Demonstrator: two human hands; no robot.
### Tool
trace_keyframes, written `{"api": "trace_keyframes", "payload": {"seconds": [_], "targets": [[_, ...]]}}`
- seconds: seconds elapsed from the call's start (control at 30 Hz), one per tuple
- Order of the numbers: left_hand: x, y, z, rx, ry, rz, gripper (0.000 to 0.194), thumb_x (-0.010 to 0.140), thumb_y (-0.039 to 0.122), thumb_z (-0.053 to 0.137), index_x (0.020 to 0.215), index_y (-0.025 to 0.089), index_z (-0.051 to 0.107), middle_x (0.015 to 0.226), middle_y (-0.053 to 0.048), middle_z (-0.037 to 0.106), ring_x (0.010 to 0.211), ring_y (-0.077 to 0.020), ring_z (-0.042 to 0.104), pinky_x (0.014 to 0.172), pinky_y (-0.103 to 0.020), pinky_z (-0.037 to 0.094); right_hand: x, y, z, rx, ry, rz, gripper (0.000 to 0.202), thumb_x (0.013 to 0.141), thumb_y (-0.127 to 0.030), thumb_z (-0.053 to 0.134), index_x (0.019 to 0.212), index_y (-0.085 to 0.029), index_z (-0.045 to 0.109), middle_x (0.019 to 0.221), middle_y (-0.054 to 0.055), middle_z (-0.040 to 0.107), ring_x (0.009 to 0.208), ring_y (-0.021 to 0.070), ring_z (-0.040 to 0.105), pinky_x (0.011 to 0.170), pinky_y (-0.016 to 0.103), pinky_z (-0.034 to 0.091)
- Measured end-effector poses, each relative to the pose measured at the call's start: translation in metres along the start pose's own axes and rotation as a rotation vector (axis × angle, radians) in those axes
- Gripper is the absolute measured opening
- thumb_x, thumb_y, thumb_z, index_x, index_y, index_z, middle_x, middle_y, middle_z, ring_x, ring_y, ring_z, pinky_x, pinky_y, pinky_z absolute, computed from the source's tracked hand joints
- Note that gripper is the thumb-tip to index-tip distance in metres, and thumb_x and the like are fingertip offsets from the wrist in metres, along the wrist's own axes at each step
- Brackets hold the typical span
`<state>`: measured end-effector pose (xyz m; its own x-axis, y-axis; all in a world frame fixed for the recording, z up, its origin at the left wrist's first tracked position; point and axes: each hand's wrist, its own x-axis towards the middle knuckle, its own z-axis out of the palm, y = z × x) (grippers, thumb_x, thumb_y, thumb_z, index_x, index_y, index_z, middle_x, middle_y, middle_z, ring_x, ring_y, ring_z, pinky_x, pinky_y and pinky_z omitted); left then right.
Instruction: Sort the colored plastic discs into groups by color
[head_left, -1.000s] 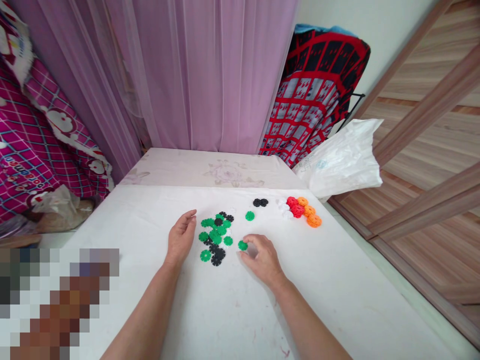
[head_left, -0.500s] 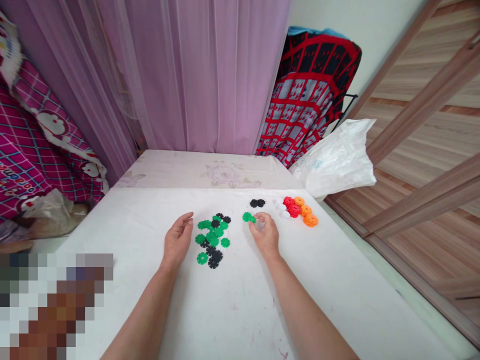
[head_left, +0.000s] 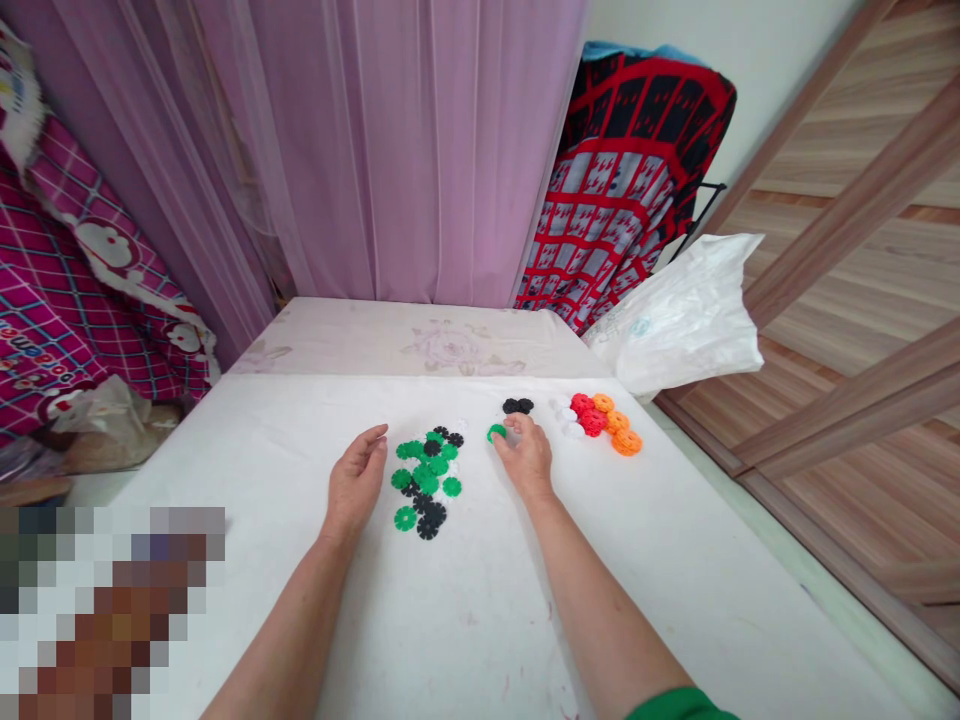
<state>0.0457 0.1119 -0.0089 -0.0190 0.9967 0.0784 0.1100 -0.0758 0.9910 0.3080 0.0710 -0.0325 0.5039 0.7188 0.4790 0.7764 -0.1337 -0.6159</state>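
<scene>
My left hand (head_left: 358, 478) rests on its edge on the white cloth, fingers stretched out and holding nothing. Just right of it lies a loose pile of notched plastic discs: green discs (head_left: 427, 468), black discs (head_left: 430, 518) and a few white ones, partly covered. My right hand (head_left: 529, 460) is across from the pile, with thumb and fingertips at a green disc (head_left: 496, 433). The fingers appear closed on the disc's right side and hide part of it. Just beyond that hand sit black discs (head_left: 518, 406), side by side.
To the right lie small groups of white discs (head_left: 572, 424), red discs (head_left: 590, 418) and orange discs (head_left: 627, 442). A white plastic bag (head_left: 679, 320) stands at the table's right edge. A flowered cloth strip (head_left: 442, 345) runs along the far end, before a purple curtain (head_left: 405, 150).
My right hand has shifted slightly left and drawn its fingers in; the two green discs by its fingertips now show as one. My left hand has stayed in place.
</scene>
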Motion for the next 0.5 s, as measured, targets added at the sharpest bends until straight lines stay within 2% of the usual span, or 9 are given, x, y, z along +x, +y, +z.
{"api": "trace_keyframes", "payload": {"seconds": [0.13,0.23,0.33,0.5], "targets": [[0.001,-0.003,0.0,-0.012,-0.001,0.006,0.046,0.076,0.053,0.062,0.11,0.021,0.068,0.111,-0.008,0.072,0.105,-0.0228,0.065,0.1,-0.04,0.045,-0.017,-0.014,-0.012,0.032,0.011,-0.081,0.013,0.078,-0.03,0.058,0.089,-0.024,0.063,0.092,0.004,0.071,0.089,0.0219,0.06,0.085,0.037,0.046],[0.0,-0.001,0.001,-0.009,0.005,0.014,0.046,0.076,0.053,0.061,0.108,0.021,0.068,0.107,-0.007,0.073,0.101,-0.0222,0.065,0.097,-0.039,0.047,-0.04,-0.031,-0.021,0.09,-0.106,-0.213,0.007,0.081,-0.024,0.056,0.079,-0.025,0.063,0.084,0.001,0.07,0.085,0.0194,0.061,0.083,0.034,0.047],[-0.001,0.002,0.002,0.011,0.011,0.018,0.046,0.076,0.054,0.06,0.107,0.021,0.068,0.1,-0.006,0.073,0.096,-0.0214,0.065,0.092,-0.037,0.049,-0.059,-0.047,-0.024,0.128,-0.234,-0.312,0.007,0.078,-0.019,0.062,0.079,-0.026,0.064,0.083,-0.001,0.07,0.084,0.0177,0.062,0.081,0.032,0.047],[-0.002,0.004,0.002,0.02,0.009,0.03,0.047,0.077,0.055,0.06,0.108,0.021,0.069,0.099,-0.005,0.073,0.092,-0.0204,0.065,0.087,-0.035,0.05,-0.063,-0.058,-0.023,0.097,-0.335,-0.318,0.013,0.073,-0.017,0.067,0.082,-0.026,0.063,0.089,-0.001,0.071,0.088,0.0192,0.062,0.082,0.033,0.046]]}}
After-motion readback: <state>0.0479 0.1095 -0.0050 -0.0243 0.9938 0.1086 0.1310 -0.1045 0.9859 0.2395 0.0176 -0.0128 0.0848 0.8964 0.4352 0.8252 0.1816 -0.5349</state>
